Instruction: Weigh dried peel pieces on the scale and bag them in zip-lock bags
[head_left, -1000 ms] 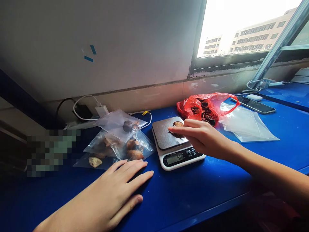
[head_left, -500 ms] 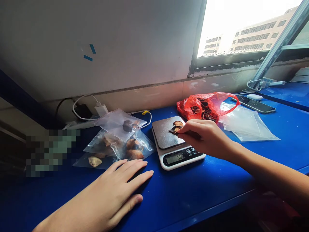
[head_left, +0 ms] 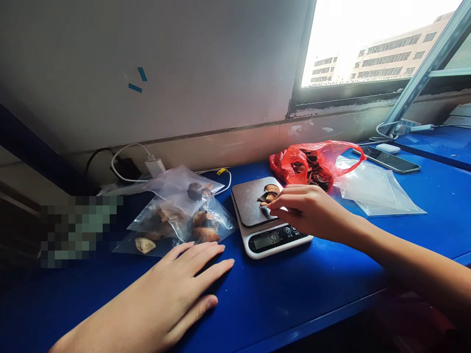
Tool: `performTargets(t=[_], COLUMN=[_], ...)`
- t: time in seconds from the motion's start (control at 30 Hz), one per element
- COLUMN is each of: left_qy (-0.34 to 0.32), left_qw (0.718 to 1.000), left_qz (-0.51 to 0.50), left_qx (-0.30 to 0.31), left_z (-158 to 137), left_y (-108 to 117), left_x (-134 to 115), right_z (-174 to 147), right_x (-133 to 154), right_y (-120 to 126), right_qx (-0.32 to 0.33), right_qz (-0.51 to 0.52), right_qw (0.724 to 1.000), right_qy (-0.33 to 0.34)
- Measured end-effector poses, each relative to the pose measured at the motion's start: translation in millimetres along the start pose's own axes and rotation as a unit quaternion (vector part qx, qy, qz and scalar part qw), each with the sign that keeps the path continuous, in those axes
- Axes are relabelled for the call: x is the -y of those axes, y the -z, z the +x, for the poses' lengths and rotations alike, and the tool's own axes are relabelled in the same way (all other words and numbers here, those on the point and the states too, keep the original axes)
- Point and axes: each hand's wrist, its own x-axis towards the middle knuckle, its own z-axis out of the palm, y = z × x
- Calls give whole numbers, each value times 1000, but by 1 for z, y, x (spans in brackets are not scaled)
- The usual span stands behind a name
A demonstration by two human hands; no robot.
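Dried pieces (head_left: 271, 188) on the scale (head_left: 246, 200) look light, stiff and brittle, best pinched edgewise; the right hand's (head_left: 311, 208) nearly closed fingertips meet one, grip unclear, while the left hand (head_left: 184, 289) lies spread, holding nothing.

Left hand (head_left: 180, 284): palm down, fingers slightly spread, thumb apart from the index finger. Right hand (head_left: 307, 208): fingers bent, pointing left, thumb below the index finger, tips close together. Right forearm (head_left: 408, 255): slants in from lower right.
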Motion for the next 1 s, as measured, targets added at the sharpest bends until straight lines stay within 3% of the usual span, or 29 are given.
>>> performTargets(t=[0.43,0.73,1.0], left_qy=[0,4,5], left_qw=[1000,1000,1000], left_qz=[-2,-9,-23], left_qx=[4,9,3], left_z=[-2,-1,1], left_y=[-2,-2,1], left_x=[2,1,0], right_z=[-2,-7,-4], right_x=[1,4,-8], right_y=[0,19,12], right_qx=[43,150,96], right_qz=[5,-105,-101], right_qw=[999,982,989], right_qy=[-2,40,57])
